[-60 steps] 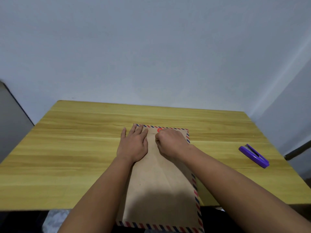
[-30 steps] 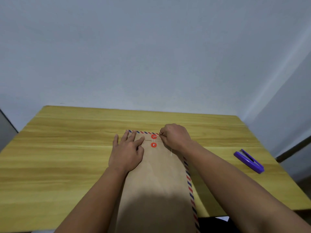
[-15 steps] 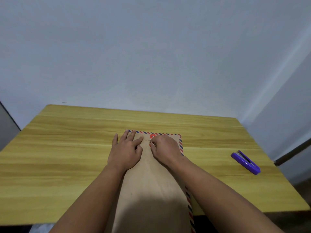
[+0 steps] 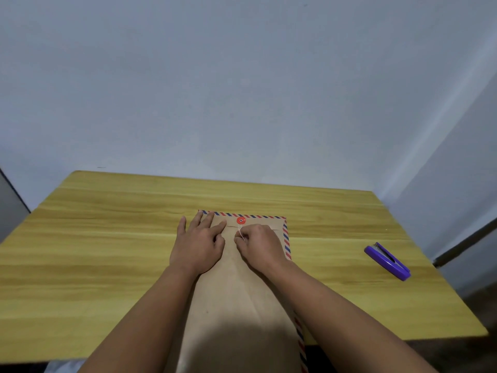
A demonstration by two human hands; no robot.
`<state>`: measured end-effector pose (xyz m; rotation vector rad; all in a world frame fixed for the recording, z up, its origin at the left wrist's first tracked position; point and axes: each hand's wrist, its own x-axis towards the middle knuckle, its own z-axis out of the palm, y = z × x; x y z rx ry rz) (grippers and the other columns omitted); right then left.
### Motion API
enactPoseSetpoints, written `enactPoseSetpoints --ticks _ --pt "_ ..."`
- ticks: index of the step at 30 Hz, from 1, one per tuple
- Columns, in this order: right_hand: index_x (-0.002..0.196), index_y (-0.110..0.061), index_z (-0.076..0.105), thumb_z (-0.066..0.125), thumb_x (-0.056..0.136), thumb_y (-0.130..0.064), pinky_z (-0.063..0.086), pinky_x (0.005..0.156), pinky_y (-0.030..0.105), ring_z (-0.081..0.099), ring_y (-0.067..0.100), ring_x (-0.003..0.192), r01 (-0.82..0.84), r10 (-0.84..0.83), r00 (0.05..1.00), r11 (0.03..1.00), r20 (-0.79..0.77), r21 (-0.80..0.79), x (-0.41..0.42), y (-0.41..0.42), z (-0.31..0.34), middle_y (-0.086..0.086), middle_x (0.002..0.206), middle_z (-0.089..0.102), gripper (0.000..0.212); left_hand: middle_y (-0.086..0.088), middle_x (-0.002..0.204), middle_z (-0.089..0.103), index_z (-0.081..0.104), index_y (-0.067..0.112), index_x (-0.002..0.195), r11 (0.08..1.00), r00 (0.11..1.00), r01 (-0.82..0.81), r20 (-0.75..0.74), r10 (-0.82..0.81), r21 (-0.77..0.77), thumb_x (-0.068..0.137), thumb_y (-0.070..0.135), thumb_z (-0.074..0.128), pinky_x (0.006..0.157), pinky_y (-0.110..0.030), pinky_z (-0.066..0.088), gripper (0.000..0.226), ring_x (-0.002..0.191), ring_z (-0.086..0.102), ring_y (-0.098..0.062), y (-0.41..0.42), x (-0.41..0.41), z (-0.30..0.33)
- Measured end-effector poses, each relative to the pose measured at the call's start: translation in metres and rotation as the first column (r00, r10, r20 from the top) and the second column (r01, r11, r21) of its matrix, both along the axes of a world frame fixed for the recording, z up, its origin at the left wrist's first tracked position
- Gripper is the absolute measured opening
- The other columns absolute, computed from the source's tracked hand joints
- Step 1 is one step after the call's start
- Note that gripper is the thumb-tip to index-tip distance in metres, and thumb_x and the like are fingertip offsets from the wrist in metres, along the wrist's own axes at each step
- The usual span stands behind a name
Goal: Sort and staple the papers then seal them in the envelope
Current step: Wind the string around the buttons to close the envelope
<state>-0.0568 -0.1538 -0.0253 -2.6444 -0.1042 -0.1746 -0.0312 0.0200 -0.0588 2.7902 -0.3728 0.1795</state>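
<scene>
The thin white string (image 4: 241, 232), pinched in the closed right hand (image 4: 256, 244) below the red round button (image 4: 241, 220) while the brown kraft envelope with striped edging (image 4: 236, 297) is pressed flat by the open left hand (image 4: 197, 246), could be slipped off or snapped if tugged too hard.

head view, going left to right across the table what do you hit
left hand flat on the envelope → red string button → right hand pinching the string → purple stapler

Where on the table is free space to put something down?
Bare wood lies left of the left hand, along the far edge behind the envelope, and between the envelope and the stapler. The middle is crowded: both hands rest on the envelope.
</scene>
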Motion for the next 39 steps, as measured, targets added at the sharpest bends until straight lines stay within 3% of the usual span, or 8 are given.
enactPoseSetpoints --ticks 3,7,11,17,24,27,32,39 --pt "0.087 -0.016 0.079 0.065 0.095 -0.029 0.055 0.07 0.035 0.063 0.022 0.072 -0.005 0.006 0.999 0.999 -0.033 0.044 -0.002 -0.004 0.001 -0.001 0.074 0.072 0.021 0.001 0.168 0.027 0.043 0.04 0.152 1.0 1.0 0.003 -0.003 -0.003 0.02 0.099 0.039 0.032 0.126 -0.055 0.003 0.054 0.157 0.012 -0.022 0.0 0.0 0.001" --pt "0.086 -0.014 0.08 0.066 0.094 -0.029 0.047 0.064 0.032 0.055 0.021 0.068 -0.002 0.003 0.998 1.0 -0.066 0.02 -0.003 -0.012 0.008 -0.007 0.062 0.057 0.022 0.001 0.168 0.026 0.043 0.04 0.152 1.0 1.0 0.001 -0.008 -0.001 0.008 0.099 0.039 0.032 0.125 -0.055 0.002 0.054 0.157 0.012 -0.022 0.001 -0.001 0.002" --pt "0.076 -0.013 0.075 0.06 0.089 -0.031 0.057 0.069 0.038 0.065 0.021 0.072 0.0 -0.005 0.996 0.998 -0.09 -0.056 -0.002 -0.026 0.01 0.0 0.069 0.071 0.026 0.002 0.168 0.024 0.041 0.041 0.153 1.0 1.0 -0.001 -0.021 0.002 0.016 0.1 0.039 0.031 0.126 -0.054 0.001 0.054 0.158 0.01 -0.021 0.0 -0.001 0.004" --pt "0.074 -0.016 0.076 0.061 0.089 -0.023 0.058 0.071 0.039 0.066 0.019 0.075 0.018 -0.029 0.995 0.994 -0.092 -0.111 0.001 -0.047 0.019 -0.003 0.075 0.074 0.022 0.002 0.168 0.026 0.042 0.041 0.152 1.0 1.0 -0.002 -0.02 0.002 0.014 0.1 0.039 0.031 0.126 -0.054 0.002 0.053 0.158 0.01 -0.021 0.0 -0.001 0.003" --pt "0.066 -0.016 0.071 0.066 0.087 -0.022 0.058 0.072 0.037 0.068 0.017 0.074 0.005 -0.006 0.99 1.0 -0.138 -0.004 0.001 -0.033 0.015 -0.003 0.073 0.074 0.022 0.002 0.168 0.025 0.041 0.041 0.152 1.0 1.0 -0.005 -0.023 0.006 0.013 0.1 0.039 0.032 0.126 -0.054 0.0 0.054 0.158 0.01 -0.02 0.0 -0.001 0.004" --pt "0.074 -0.018 0.071 0.06 0.089 -0.023 0.05 0.063 0.035 0.061 0.024 0.073 -0.067 0.055 0.996 0.984 -0.075 -0.167 -0.004 -0.022 0.015 -0.002 0.07 0.066 0.02 0.002 0.168 0.025 0.041 0.041 0.152 1.0 1.0 -0.004 -0.022 0.004 0.015 0.1 0.039 0.032 0.126 -0.054 0.001 0.054 0.158 0.01 -0.02 0.0 -0.002 0.004" --pt "0.095 -0.016 0.073 0.051 0.095 -0.021 0.041 0.065 0.034 0.068 0.033 0.089 -0.095 0.103 0.995 0.86 -0.011 -0.501 -0.005 -0.019 0.014 0.006 0.096 0.072 0.023 0.002 0.168 0.024 0.04 0.041 0.153 1.0 1.0 -0.001 -0.027 0.002 0.03 0.1 0.039 0.031 0.126 -0.054 0.001 0.054 0.158 0.01 -0.021 0.0 -0.003 0.005" --pt "0.099 -0.016 0.074 0.055 0.092 -0.018 0.042 0.067 0.034 0.067 0.034 0.092 -0.085 0.058 0.996 0.883 -0.073 -0.461 -0.007 -0.005 0.015 0.009 0.098 0.072 0.021 0.002 0.169 0.023 0.039 0.041 0.153 0.999 1.0 -0.001 -0.027 0.002 0.035 0.1 0.038 0.031 0.126 -0.054 0.002 0.054 0.158 0.009 -0.021 0.0 -0.002 0.007"
